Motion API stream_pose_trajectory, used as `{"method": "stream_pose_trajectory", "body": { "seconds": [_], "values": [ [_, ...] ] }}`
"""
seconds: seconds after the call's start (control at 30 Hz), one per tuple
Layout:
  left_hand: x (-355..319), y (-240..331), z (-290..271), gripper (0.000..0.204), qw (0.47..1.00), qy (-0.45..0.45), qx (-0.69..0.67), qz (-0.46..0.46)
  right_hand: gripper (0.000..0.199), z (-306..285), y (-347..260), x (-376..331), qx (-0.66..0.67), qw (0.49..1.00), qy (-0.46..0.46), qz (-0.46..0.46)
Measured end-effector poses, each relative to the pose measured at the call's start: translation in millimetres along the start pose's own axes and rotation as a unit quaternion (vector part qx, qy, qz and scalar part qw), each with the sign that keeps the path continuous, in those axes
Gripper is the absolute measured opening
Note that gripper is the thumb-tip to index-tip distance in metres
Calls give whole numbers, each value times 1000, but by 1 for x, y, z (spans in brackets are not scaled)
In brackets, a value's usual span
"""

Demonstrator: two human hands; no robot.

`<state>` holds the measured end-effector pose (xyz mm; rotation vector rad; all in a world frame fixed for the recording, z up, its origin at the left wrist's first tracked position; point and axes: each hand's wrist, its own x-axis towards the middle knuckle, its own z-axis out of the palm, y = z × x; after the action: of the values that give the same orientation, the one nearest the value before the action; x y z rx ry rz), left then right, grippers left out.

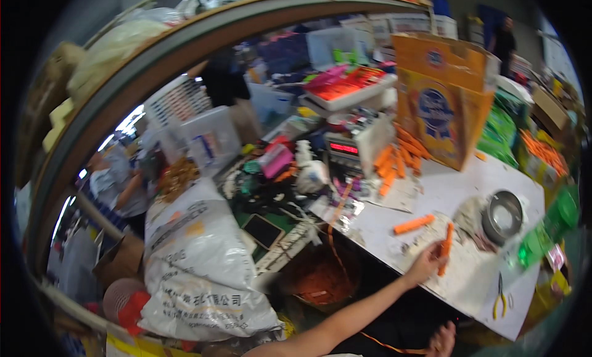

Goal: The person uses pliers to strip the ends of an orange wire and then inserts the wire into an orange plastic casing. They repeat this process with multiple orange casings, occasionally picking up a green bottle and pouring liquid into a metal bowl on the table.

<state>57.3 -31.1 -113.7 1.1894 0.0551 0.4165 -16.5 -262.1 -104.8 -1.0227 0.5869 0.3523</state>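
A white tray (351,98) at the far end of the cluttered bench is seen to be filled with orange and pink pieces, and an open orange cardboard box (441,101) stands upright beside it, its contents hidden by its walls. A heap of orange sticks (398,160) is piled against the foot of the box. A round metal bowl (502,216) rests on the white table (450,190) near its right end; nothing can be made out inside it beyond a pale sheen. A clear plastic bin (209,138) is set further left, its contents not discernible, and large white printed sacks (197,258) are stacked below the bench. The left hand (425,264) is stretched out over the table's near edge, its fingers closed around the lower part of an orange stick (445,249). This held stick lies just left of the bowl, its long axis running nearly straight away from the person, the upper end pointed toward the far side of the table and the lower end toward the near edge. A second loose orange stick (414,224) lies just beside it, turned almost crosswise. Yellow-handled pliers (501,298) are laid near the table's corner. The right hand (443,341) is seen only at the lower edge; whether it is open or closed cannot be told.
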Motion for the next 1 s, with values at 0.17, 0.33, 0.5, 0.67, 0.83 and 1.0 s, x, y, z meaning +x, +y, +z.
{"method": "stream_pose_trajectory", "body": {
  "seconds": [0.17, 0.33, 0.5, 0.67, 0.83, 1.0],
  "values": [
    [-4, 14, 1, 51, 999, -23, -28, -2, 27, -18, -22, 36, -93, 993, -18, -70],
    [-2, 16, -2, 49, 998, -50, -21, -33, 27, -10, -35, 66, -215, 966, -112, -85],
    [2, 7, -4, 51, 998, -44, -25, -41, 28, 6, -40, 92, -302, 934, -161, -98],
    [4, 10, 1, 55, 994, -50, -43, -85, 30, 24, -49, 132, -358, 911, -180, -100],
    [-10, 31, 9, 56, 976, -1, 0, -218, 32, 52, -51, 195, -400, 889, -212, -72],
    [-9, 38, 18, 55, 966, 55, 43, -251, 34, 74, -68, 245, -433, 869, -234, -49]
  ]
}}
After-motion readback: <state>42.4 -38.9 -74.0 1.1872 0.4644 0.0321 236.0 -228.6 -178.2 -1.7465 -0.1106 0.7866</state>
